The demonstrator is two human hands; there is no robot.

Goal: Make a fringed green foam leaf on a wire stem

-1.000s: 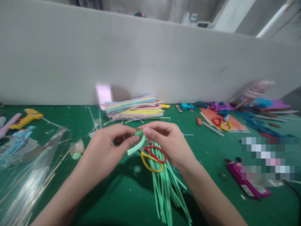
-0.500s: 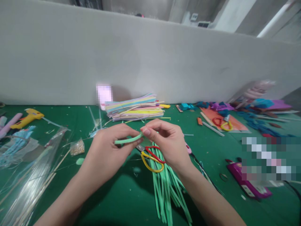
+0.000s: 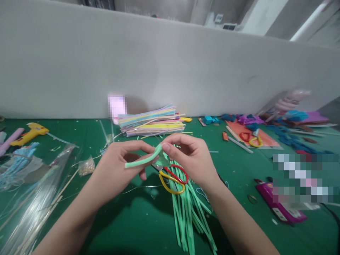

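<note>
My left hand [image 3: 124,164] pinches a light green pipe cleaner [image 3: 138,163], whose loose end juts out to the left in a gentle curve. At its upper end, the fingertips of my right hand [image 3: 190,156] are closed on the same strip, touching or almost touching the left fingertips. A flat, pale green piece [image 3: 162,159] shows just under the fingers; whether it joins the strip, I cannot tell. Below lie scissors [image 3: 172,182] with one red and one yellow handle loop, their blades partly covered. They rest across a bunch of green pipe cleaners [image 3: 188,216].
Bundled multicoloured pipe cleaners [image 3: 151,122] lie by the grey partition [image 3: 170,67]. On the left are a yellow glue gun [image 3: 32,134], a small bag of beads [image 3: 86,166] and clear plastic sleeves [image 3: 39,205]. Rightward lie more scissors [image 3: 252,138] and a magenta case [image 3: 278,203].
The curved pipe cleaner now shows more of its length and its loose end has shifted left and slightly down. My left fingers have spread a little, and the pale green piece has come into view.
</note>
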